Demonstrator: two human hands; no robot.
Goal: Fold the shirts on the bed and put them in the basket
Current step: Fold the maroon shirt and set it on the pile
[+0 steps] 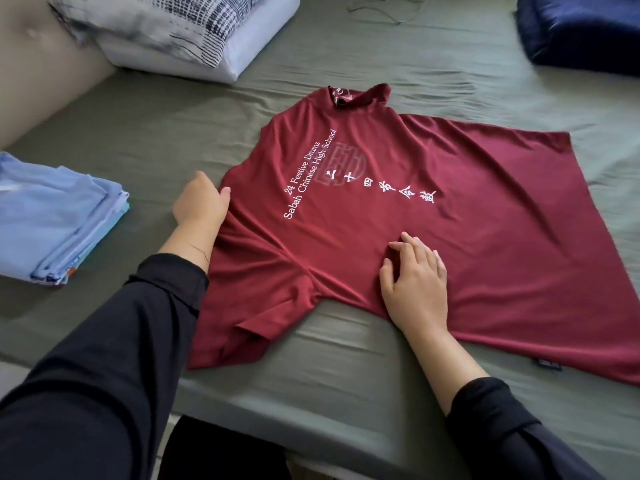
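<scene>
A dark red T-shirt [433,230] with white lettering lies spread on the green bed sheet [346,368], collar toward the far side and hem to the right. My left hand [201,206] grips the shirt's left edge near the shoulder, thumb on top of the cloth. My right hand [415,278] rests on the shirt's middle with fingers spread and slightly bent, pressing the fabric. The near sleeve [242,327] lies partly folded and wrinkled toward the bed's front edge. No basket is in view.
A stack of folded light blue clothes [55,220] sits at the left on the bed. A patterned white pillow [180,29] lies at the back left and a dark blue cushion [581,29] at the back right.
</scene>
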